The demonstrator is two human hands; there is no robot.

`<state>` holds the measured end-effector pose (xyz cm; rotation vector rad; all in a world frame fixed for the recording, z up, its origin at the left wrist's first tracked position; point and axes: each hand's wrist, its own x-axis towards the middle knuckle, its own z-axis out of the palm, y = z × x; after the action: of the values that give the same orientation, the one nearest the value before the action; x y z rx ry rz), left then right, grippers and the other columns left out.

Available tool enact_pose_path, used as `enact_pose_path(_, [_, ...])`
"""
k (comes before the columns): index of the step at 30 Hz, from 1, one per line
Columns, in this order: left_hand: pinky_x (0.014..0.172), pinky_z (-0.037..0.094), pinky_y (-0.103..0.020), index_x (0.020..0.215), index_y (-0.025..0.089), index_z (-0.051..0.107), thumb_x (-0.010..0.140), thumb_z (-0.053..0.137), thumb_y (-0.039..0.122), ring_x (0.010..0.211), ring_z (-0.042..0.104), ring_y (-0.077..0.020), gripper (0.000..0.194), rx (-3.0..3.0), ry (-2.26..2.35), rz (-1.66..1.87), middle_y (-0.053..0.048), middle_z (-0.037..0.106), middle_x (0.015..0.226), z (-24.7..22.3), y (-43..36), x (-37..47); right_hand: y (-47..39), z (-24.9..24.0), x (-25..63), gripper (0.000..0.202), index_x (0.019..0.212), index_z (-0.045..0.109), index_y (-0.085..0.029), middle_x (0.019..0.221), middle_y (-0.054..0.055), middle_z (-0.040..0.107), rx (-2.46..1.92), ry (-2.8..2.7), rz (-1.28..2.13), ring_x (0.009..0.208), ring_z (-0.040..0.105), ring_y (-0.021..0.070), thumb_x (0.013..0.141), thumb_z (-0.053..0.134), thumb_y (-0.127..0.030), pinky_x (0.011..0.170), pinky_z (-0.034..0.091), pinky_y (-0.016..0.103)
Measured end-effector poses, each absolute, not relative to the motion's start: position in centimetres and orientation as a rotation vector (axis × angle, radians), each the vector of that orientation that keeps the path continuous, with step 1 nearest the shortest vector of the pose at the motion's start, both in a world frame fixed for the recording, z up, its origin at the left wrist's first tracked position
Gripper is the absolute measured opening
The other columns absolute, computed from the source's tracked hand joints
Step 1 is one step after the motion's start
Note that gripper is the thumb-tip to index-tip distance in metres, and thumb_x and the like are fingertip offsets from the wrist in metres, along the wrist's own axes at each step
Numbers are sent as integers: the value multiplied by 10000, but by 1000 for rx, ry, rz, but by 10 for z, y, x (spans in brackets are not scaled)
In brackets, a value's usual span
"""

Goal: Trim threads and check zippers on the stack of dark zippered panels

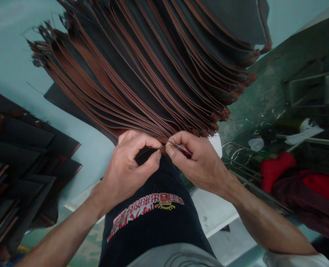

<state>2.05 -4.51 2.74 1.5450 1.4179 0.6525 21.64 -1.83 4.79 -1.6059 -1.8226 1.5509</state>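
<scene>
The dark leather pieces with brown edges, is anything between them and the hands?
Nothing visible. The left hand and right hand already pinch the near edge of the fanned leather pieces, with a thin tool in the right hand's fingers.

A pale turquoise table (11,66) carries the work — its bare top shows at the left and upper right. Directly on it lies a fanned stack of dark leather pieces (153,66) with brown stitched edges, overlapping and spreading away from the near edge. At the left sits a second pile of dark pieces (19,155) — flat, roughly stacked, just beside the fan
</scene>
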Motion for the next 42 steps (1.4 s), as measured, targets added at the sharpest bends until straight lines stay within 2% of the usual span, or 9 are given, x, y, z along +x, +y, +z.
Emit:
enact_pose_path(3, [1008, 472, -489, 961, 255, 676, 886, 758, 223, 1015, 686, -272, 116, 1785, 1649, 740, -46, 762, 986, 28, -63, 24, -22, 48, 217, 115, 837, 624, -203, 651, -56, 625, -1614, -1844, 1518, 545, 515, 90, 940, 603, -248, 566, 384, 243])
enact_pose_path(6, [871, 523, -402, 906, 241, 661, 855, 811, 216, 893, 696, -228, 161, 1837, 1826, 852, -26, 741, 904, 27, -84, 32, -28, 46, 216, 98, 887, 652, -201, 692, -41, 673, -1588, -1917, 1473, 578, 587, 100, 955, 596, -245, 578, 410, 239])
enact_pose_path(9, [708, 542, -282, 884, 217, 668, 911, 732, 176, 707, 678, -140, 81, 1434, 1796, 833, 23, 716, 793, 27, -99, 44, -35, 43, 213, 85, 927, 663, -203, 763, -14, 735, -1575, -1968, 1435, 653, 683, 130, 953, 586, -225, 636, 476, 249])
enact_pose_path(13, [787, 581, -268, 929, 201, 733, 932, 701, 209, 768, 727, -135, 33, 1005, 1770, 827, 11, 774, 853, 28, -108, 56, -41, 40, 210, 90, 958, 673, -206, 807, 6, 778, -1582, -2019, 1412, 720, 757, 166, 961, 584, -219, 671, 517, 266])
enact_pose_path(23, [779, 588, -190, 937, 216, 792, 928, 714, 227, 781, 766, -106, 79, 733, 1804, 875, 26, 822, 874, 36, -122, 62, -50, 31, 205, 101, 934, 685, -192, 758, 2, 795, -1388, -2270, 1138, 648, 766, 175, 931, 589, -160, 598, 467, 272])
enact_pose_path(26, [748, 584, -179, 916, 207, 785, 933, 719, 260, 761, 764, -106, 86, 664, 1796, 885, 22, 816, 845, 36, -124, 63, -49, 30, 206, 105, 939, 692, -187, 772, 10, 796, -1364, -2271, 1194, 658, 769, 181, 926, 591, -161, 608, 484, 273])
enact_pose_path(32, [678, 565, -165, 770, 192, 740, 863, 723, 228, 657, 702, -92, 102, 594, 1837, 952, 32, 756, 721, 34, -118, 65, -46, 28, 207, 106, 937, 692, -202, 767, -2, 785, -1420, -2160, 1412, 672, 763, 157, 910, 597, -165, 643, 526, 249])
enact_pose_path(42, [726, 574, -145, 856, 185, 765, 821, 762, 197, 721, 707, -85, 38, 334, 1814, 1076, 27, 771, 793, 31, -124, 77, -41, 24, 203, 111, 930, 702, -203, 760, 3, 789, -1362, -2200, 1409, 651, 752, 152, 912, 595, -181, 638, 516, 257])
